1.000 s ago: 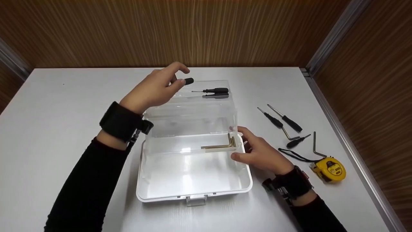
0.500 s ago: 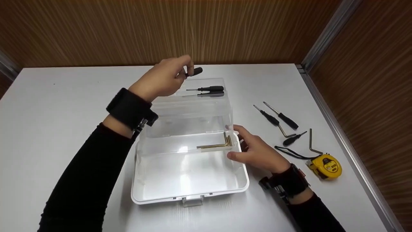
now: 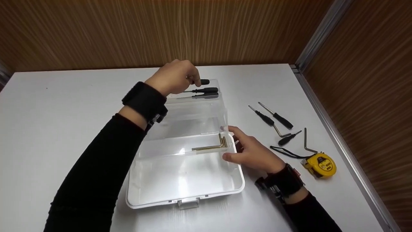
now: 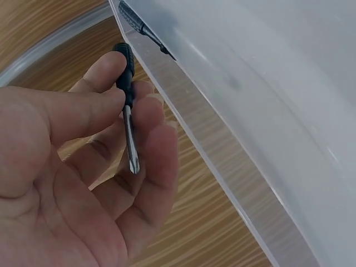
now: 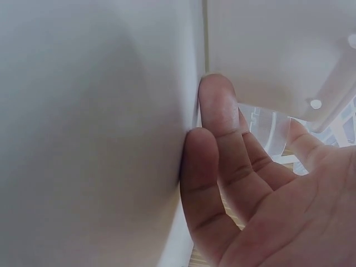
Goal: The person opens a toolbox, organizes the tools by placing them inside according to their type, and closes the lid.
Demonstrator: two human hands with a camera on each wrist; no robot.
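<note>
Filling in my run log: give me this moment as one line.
left hand: pinches small screwdriver over upper tray | right hand: rests against toolbox side | tray: two screwdrivers

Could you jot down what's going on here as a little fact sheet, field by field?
Left hand: pinches a small black-handled screwdriver over the box's raised tray
Right hand: fingers rest against the clear plastic toolbox
Tray: two black screwdrivers
Box: brass hex keys
Table: screwdrivers, yellow tape measure
</note>
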